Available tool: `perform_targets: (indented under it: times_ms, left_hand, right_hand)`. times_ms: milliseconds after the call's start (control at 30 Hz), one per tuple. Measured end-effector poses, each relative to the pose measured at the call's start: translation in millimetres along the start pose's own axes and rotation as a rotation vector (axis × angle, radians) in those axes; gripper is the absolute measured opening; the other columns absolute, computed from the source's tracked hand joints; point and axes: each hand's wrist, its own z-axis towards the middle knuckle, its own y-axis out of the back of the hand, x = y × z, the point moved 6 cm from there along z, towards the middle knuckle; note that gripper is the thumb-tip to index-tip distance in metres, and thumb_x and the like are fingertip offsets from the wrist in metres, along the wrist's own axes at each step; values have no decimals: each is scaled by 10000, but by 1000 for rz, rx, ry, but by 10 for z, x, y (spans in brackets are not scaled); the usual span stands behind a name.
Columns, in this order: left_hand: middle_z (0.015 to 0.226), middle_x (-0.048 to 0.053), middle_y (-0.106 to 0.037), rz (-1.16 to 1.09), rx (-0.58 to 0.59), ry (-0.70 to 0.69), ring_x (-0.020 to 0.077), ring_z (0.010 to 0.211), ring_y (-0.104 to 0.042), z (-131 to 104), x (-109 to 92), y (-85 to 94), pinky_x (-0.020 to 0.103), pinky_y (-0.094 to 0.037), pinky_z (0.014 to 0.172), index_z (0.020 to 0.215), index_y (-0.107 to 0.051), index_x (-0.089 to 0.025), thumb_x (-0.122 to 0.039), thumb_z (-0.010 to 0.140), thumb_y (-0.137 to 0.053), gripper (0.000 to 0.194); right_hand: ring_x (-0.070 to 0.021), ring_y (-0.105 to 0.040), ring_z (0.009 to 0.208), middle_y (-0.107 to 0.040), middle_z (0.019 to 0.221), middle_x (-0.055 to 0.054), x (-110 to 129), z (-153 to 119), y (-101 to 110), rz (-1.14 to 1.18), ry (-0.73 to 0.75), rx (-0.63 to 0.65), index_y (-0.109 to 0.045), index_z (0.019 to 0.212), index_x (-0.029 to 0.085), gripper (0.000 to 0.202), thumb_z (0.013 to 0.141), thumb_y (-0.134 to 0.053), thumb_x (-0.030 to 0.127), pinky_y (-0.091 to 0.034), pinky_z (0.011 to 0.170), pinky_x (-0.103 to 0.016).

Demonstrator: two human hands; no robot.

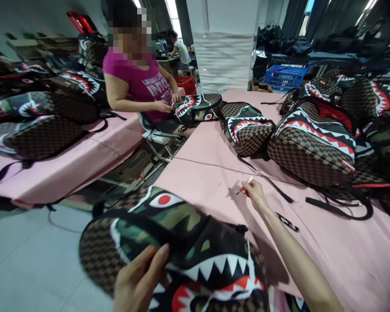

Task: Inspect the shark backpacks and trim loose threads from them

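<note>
A checkered and camouflage backpack (182, 216) with a shark-mouth print lies at the bottom centre, close to the camera. My left hand (141, 277) is closed at the backpack's near side, thumb and fingers pinched on its fabric. Further right, over the pink table (201, 173), my right hand (255, 193) pinches a slim pen-like tool (248, 183) with a white end, a red part and a dark tip pointing left. Beside my right forearm a small black object (287, 222) lies on the table.
Several shark-print backpacks (312, 147) are heaped at the right, loose straps trailing over the pink cloth. Across the table a seated person in a pink shirt (139, 86) handles another backpack (199, 108). More bags (48, 134) cover the left table. A white pillar (224, 52) stands behind.
</note>
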Motion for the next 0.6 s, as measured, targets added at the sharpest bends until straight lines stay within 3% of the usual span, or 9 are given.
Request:
perform_targets:
  times_ms: [133, 200, 267, 367, 467, 600]
  left_hand:
    - [374, -38, -451, -183, 133, -126, 84, 374, -385, -425, -340, -319, 197, -269, 390, 501, -376, -193, -523, 790, -466, 448]
    - [366, -43, -450, -237, 249, -203, 74, 359, -371, -687, -460, -532, 191, -256, 388, 513, -363, -193, -487, 807, -470, 430]
    - [359, -44, -461, -269, 375, -298, 69, 353, -378, -959, -572, -751, 187, -266, 401, 518, -368, -190, -443, 824, -472, 411]
    - [359, -40, -489, -305, 587, -439, 72, 350, -424, -1363, -750, -1100, 188, -303, 435, 527, -406, -184, -385, 833, -469, 371]
    - [361, -44, -498, -323, 769, -539, 80, 361, -461, -1736, -925, -1434, 192, -330, 467, 539, -425, -181, -357, 835, -464, 347]
    - [334, -62, -467, -292, 851, -606, 72, 341, -445, -2053, -1082, -1719, 190, -318, 474, 520, -380, -182, -342, 826, -476, 359]
  right_hand:
    - [-132, -565, 561, -522, 593, 33, -107, -1329, 359, 490, 0, -45, -407, 696, 222, 309, 744, -571, 480, -449, 511, -245]
    - [-122, -562, 561, -505, 581, 50, -214, -1875, 642, 764, 9, -123, -466, 736, 225, 242, 730, -622, 409, -437, 505, -230]
    - [-126, -574, 598, -515, 590, 50, -347, -2332, 939, 858, 40, -189, -528, 814, 235, 184, 753, -614, 386, -436, 523, -233]
    - [-141, -588, 665, -586, 666, 15, -611, -2918, 1340, 816, 74, -322, -579, 874, 222, 213, 772, -589, 410, -445, 576, -259]
    - [-149, -597, 713, -648, 809, -24, -895, -3395, 1611, 783, 65, -476, -586, 937, 212, 277, 775, -571, 437, -456, 642, -289]
    - [-149, -593, 688, -648, 813, -21, -984, -3783, 1786, 780, 129, -592, -566, 916, 215, 285, 746, -592, 442, -457, 649, -301]
